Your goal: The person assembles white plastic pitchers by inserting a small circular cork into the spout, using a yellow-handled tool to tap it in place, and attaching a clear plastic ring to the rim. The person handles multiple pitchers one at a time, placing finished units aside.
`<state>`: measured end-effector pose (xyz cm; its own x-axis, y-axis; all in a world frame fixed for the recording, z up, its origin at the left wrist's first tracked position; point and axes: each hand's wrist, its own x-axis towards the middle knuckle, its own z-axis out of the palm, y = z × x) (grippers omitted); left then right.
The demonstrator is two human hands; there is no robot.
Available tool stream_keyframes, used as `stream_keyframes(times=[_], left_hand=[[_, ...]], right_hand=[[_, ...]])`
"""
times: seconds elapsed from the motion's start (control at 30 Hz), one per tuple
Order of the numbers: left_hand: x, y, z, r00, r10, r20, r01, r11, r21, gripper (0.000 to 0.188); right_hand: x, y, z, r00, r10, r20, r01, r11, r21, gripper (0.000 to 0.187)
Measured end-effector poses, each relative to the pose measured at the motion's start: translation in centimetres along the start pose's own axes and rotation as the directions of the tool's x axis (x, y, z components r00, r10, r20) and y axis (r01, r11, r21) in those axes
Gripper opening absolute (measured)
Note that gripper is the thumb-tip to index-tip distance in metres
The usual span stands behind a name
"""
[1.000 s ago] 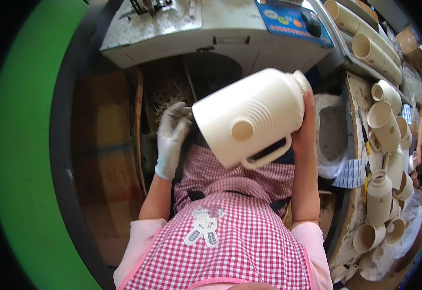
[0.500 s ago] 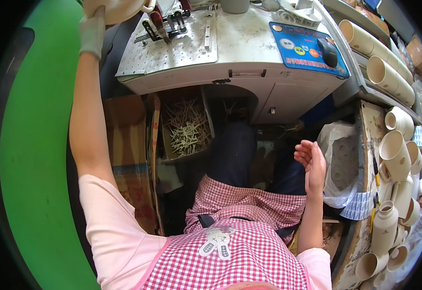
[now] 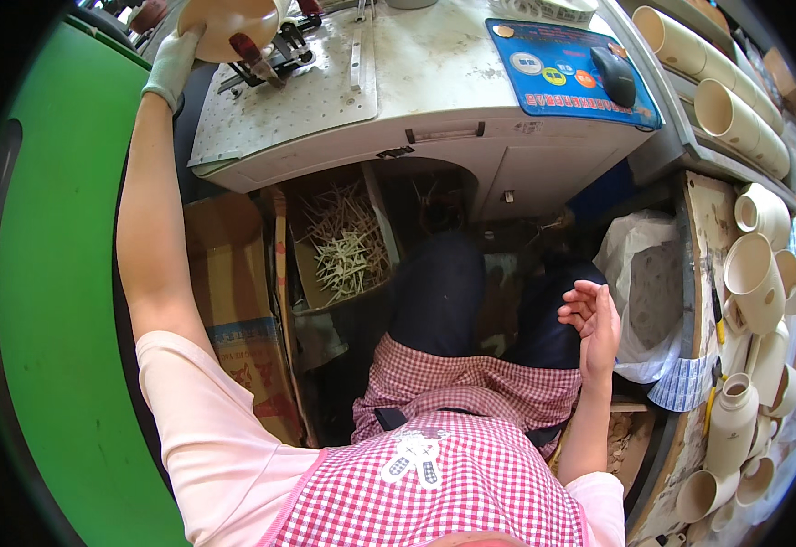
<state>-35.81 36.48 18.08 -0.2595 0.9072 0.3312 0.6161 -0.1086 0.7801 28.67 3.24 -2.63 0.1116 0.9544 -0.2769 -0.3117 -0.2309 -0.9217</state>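
Observation:
My left hand [image 3: 175, 62], in a pale glove, reaches to the far left and grips the edge of a rounded beige vessel [image 3: 227, 23], which the frame's top partly cuts off. Its fingers are mostly hidden against the vessel. Beside and partly in front of the vessel stands a black metal fixture [image 3: 284, 50] with a red-handled clamp [image 3: 250, 53], on a perforated metal plate [image 3: 330, 96]. My right hand [image 3: 594, 319] is bare and hovers above my right knee, its fingers loosely curled and thumb raised, with nothing in it.
A mouse [image 3: 613, 77] lies on a blue mouse pad [image 3: 553, 77] on the white workbench [image 3: 434, 68]. Below stands a box of pale sticks [image 3: 348, 260]. Right are a plastic bag [image 3: 630, 273] and several beige bottles and cups [image 3: 733, 419]. A green panel [image 3: 56, 301] borders the left.
The view has shifted, so the bench sits further left and higher. My left hand still grips the vessel, now lower in view near the clamp. My right hand keeps its pose.

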Motion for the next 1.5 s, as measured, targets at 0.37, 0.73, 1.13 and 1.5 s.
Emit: stream_keyframes(times=[0.37, 0.73, 1.13, 1.5], left_hand=[[-8.5, -0.9, -2.1, 0.991, 0.131, -0.006, -0.131, 0.986, -0.108, 0.052], [-42.2, 5.7, 16.2, 0.994, 0.090, 0.062, -0.061, 0.927, -0.369, 0.051], [-44.4, 17.9, 17.6, 0.839, 0.209, 0.502, 0.143, 0.806, -0.574, 0.034], [-45.0, 22.5, 25.2, 0.068, 0.386, 0.920, 0.716, 0.623, -0.314, 0.134]], right_hand=[[-4.0, -0.1, -4.9, 0.966, -0.214, -0.145, 0.210, 0.977, -0.048, 0.030], [-14.3, -12.8, -24.6, 0.519, -0.847, 0.117, -0.411, -0.367, -0.834, 0.062], [-25.7, -23.1, -10.9, 0.580, -0.813, 0.048, 0.062, -0.015, -0.998, 0.076], [-13.4, -7.7, -3.8, 0.791, -0.557, 0.252, 0.582, 0.560, -0.589, 0.052]])
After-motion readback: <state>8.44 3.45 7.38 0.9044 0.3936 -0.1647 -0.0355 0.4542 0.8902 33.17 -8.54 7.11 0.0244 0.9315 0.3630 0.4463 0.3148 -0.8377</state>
